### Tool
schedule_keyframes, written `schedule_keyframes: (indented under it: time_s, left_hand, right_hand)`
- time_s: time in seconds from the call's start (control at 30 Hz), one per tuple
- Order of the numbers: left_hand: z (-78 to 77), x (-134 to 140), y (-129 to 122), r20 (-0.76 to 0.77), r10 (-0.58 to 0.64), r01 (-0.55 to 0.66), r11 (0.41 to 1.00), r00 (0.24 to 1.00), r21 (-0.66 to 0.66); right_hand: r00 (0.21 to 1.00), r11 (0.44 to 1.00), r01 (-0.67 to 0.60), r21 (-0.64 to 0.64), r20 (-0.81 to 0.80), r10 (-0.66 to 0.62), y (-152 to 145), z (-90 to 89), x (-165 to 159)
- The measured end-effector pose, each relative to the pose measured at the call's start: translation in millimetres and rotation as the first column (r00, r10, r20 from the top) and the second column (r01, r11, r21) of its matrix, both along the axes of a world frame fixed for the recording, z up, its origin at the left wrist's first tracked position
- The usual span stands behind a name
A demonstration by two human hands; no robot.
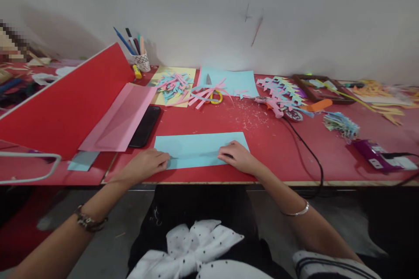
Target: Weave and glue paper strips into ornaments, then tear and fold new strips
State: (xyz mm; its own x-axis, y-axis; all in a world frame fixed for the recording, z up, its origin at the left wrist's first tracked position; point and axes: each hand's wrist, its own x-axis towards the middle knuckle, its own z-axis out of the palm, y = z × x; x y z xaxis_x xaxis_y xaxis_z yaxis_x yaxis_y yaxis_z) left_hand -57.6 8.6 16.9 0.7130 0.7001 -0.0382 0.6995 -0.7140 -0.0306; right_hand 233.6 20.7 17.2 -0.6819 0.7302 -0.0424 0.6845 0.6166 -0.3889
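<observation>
A light blue sheet of paper [196, 144] lies near the front edge of the red table, with a fold or crease running along its lower part. My left hand [152, 165] grips the paper's left end, its fingers curled and pressed together. At the right end, my right hand [238, 157] is closed on the same sheet, thumb and fingers pinched at the crease. Left of the sheet lie a black phone [145, 126] and a pink sheet of paper [118, 122], which partly covers the phone.
A red board [75, 100] leans at the left. Behind are a pen cup [142, 61], cut paper pieces [173, 85], scissors with yellow handles [216, 97] and paper strips. To the right lie a pink glue gun [275, 107] with a black cord and a purple box [376, 156].
</observation>
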Motion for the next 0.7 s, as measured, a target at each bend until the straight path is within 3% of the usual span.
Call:
schedule_keyframes:
  time_s: [0.13, 0.23, 0.4, 0.47, 0.57, 0.63, 0.7]
  left_hand:
    - [-2.0, -16, -1, 0.023, 0.088, -0.089, 0.996, 0.996, 0.022]
    - [4.4, -18, -2, 0.028, 0.108, -0.111, 0.983, 0.994, 0.146]
    - [11.1, 7, -5, 0.146, 0.223, -0.263, 0.885, 0.964, 0.384]
    - [2.5, 23, -12, 0.210, 0.215, -0.278, 0.895, 0.954, 0.348]
    - [-15.6, 45, -28, 0.204, 0.038, -0.086, 0.968, 0.978, 0.235]
    - [-23.9, 53, -36, 0.190, 0.056, -0.094, 0.976, 0.980, 0.196]
    - [-26.7, 55, -42, 0.171, 0.117, -0.146, 0.975, 0.978, 0.168]
  right_hand:
    - [1.000, 1.000, 0.000, -0.001, -0.027, 0.000, 0, -1.3, 6]
    - [1.000, 0.998, 0.017, 0.055, -0.009, -0.016, 1, -2.1, 10]
    - [0.993, 0.979, 0.053, 0.196, 0.089, -0.072, -3, 3.8, 10]
    - [0.980, 0.957, 0.117, 0.264, 0.129, -0.155, -9, 6.1, 2]
    - [0.931, 0.887, 0.294, 0.355, 0.103, -0.349, -22, 4.1, -27]
    - [0.907, 0.842, 0.388, 0.374, 0.007, -0.421, -29, -0.8, -50]
    - [0.902, 0.832, 0.419, 0.363, -0.059, -0.429, -33, -5.9, -68]
